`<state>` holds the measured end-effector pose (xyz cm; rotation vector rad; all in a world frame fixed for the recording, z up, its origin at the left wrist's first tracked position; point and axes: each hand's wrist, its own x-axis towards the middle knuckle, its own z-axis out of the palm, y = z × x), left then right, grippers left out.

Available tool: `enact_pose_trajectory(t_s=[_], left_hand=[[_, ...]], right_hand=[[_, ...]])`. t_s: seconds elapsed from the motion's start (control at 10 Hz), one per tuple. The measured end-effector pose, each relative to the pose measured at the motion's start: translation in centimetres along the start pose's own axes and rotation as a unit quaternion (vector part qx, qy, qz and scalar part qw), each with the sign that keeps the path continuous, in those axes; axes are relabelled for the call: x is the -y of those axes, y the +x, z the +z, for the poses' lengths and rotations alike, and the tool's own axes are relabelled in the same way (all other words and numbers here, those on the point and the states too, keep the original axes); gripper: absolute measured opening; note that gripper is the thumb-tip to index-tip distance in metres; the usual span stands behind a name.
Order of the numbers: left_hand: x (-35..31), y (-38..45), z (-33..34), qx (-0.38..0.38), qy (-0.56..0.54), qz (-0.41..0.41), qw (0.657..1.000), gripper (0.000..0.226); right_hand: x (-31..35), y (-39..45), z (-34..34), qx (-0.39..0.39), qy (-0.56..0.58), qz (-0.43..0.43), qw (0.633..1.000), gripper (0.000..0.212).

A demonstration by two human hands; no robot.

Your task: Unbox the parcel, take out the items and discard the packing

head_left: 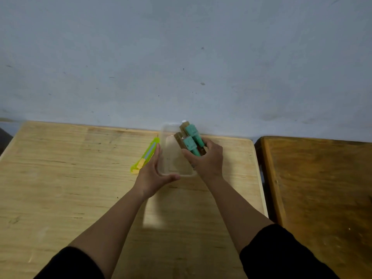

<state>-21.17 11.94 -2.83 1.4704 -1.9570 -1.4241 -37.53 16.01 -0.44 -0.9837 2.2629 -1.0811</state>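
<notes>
Head view, looking down at a pale wood counter (80, 178) set against a grey-blue wall (181, 57).

Clear plastic container (171, 158), rectangular and lidless, sits on the counter near the far edge, long axis running away from the person.

Left hand (153, 176): fingers straight along the container's left wall, thumb hooked across its near end. It braces the container rather than closing round it.

Right hand (207, 158): fingers curled round two small packaged items (190, 140), teal-green fronts with brown card backing, held tilted over the container's right side. Their upper ends stick up past the far rim. Printing on the teal faces is too blurred to read; no brand made out.

Yellow-green utility knife (146, 156) lies on the counter just left of the left hand, angled toward the wall. No legible marking on it.

Darker brown table (322, 188) stands to the right, apart from the counter by a narrow gap.

Black sleeves (281, 254) on both arms, pushed up above the forearms.
</notes>
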Motion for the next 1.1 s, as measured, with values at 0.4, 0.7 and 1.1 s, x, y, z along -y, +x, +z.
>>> enact_pose_trajectory(t_s=[0.4, 0.7, 1.1], left_hand=[[0.4, 0.6, -0.3, 0.023, -0.021, -0.006, 1.000, 0.123], [0.4, 0.6, -0.4, 0.031, -0.012, 0.008, 0.999, 0.124], [-2.5, -3.2, -0.2, -0.070, 0.016, 0.015, 0.997, 0.092]], right_hand=[[1.7, -0.1, 3.2, -0.031, -0.123, 0.042, 0.991, 0.068], [-0.2, -1.0, 3.0, 0.040, -0.103, -0.005, 0.994, 0.050], [-2.4, -7.4, -0.1, -0.037, 0.000, -0.106, 0.994, 0.031]])
